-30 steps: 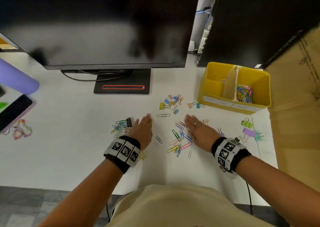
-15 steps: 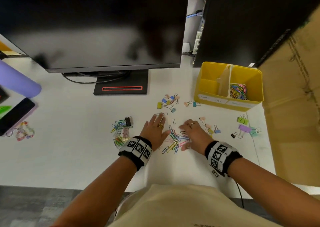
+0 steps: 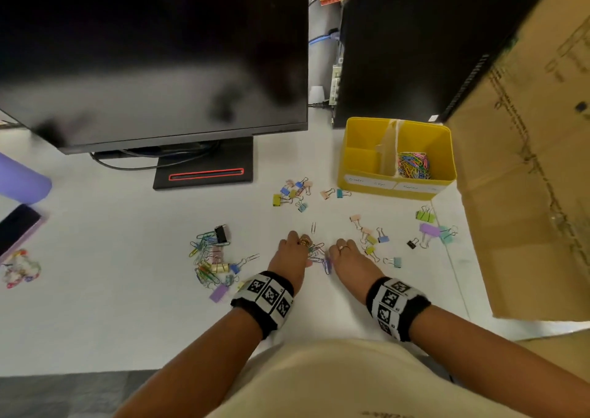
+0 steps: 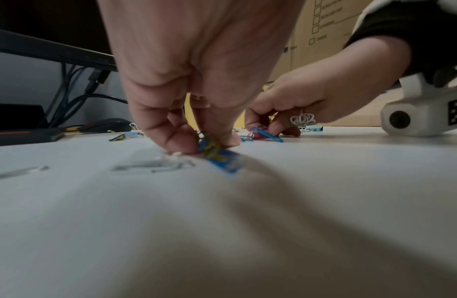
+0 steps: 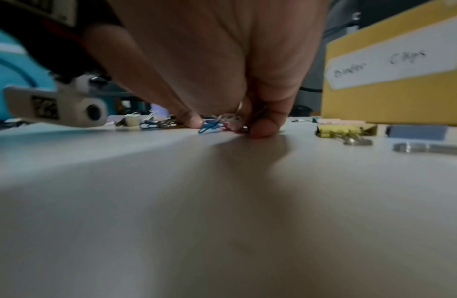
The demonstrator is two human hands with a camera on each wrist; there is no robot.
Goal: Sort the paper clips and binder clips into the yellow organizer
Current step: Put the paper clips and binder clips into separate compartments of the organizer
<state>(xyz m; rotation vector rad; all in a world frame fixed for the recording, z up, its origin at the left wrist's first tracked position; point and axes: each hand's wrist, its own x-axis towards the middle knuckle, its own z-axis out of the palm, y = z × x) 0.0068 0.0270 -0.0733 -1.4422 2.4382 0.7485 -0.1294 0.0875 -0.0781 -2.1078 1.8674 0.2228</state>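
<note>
The yellow organizer (image 3: 351, 162) stands at the back right of the white desk; coloured paper clips (image 3: 413, 165) lie in its right compartment, and the left one, labelled for binder clips (image 5: 380, 64), looks bare. My left hand (image 3: 300, 245) and right hand (image 3: 340, 249) are close together, fingers curled down on a small bunch of coloured paper clips (image 3: 317, 253). In the left wrist view, the left fingertips (image 4: 176, 143) pinch blue and yellow clips (image 4: 214, 153). The right fingertips (image 5: 263, 129) pinch blue and red clips (image 5: 209, 125).
Binder clips lie scattered behind (image 3: 292, 192) and right of the hands (image 3: 427, 229). A mixed pile of clips (image 3: 210, 258) sits to the left. Monitor stand (image 3: 204, 168), computer tower (image 3: 399, 44), cardboard box (image 3: 526, 178), and a phone (image 3: 17, 226) surround the desk.
Both hands have drawn in toward each other from flat, spread positions, raking the loose paper clips into one bunch, and their fingers have curled onto it.
</note>
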